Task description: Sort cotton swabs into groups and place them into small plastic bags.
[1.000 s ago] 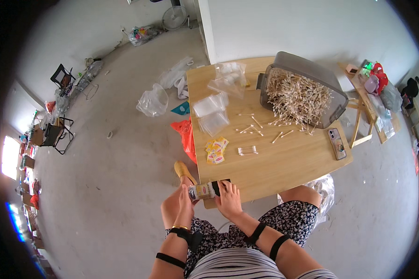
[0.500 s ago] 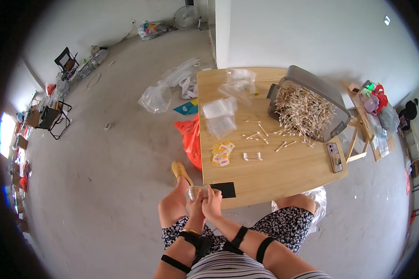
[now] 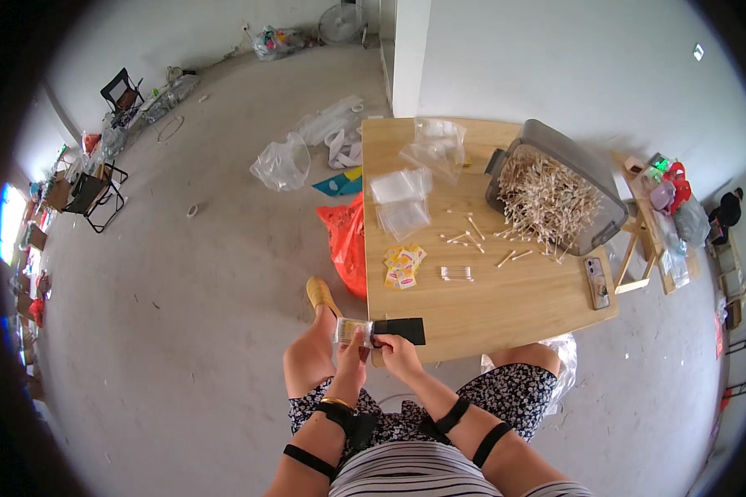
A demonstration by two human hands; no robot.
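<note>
In my left hand (image 3: 352,356) is a small clear plastic packet of cotton swabs (image 3: 353,330), gripped with the thumb on top, beyond the table's near left corner. Beside its right end my right hand (image 3: 399,354) has its fingers closed in a pinch; what lies between them is too small to make out. Just beyond those fingers a flat black pad (image 3: 406,330) lies at the table's edge. Farther in, a short row of cotton swabs (image 3: 456,273) is laid out side by side, with yellow-and-white printed cards (image 3: 404,266) in a pile to its left.
A grey bin (image 3: 584,157) lies tipped on the wooden table (image 3: 506,315), heaped swabs (image 3: 547,195) spilling out. Clear bags (image 3: 402,186) lie at the left, a phone (image 3: 596,283) at the right. A red bag (image 3: 346,244) hangs beside the table's left edge.
My right hand has moved right, apart from my left hand, which keeps hold of the packet. More of the packet shows now. The whole view has shifted slightly.
</note>
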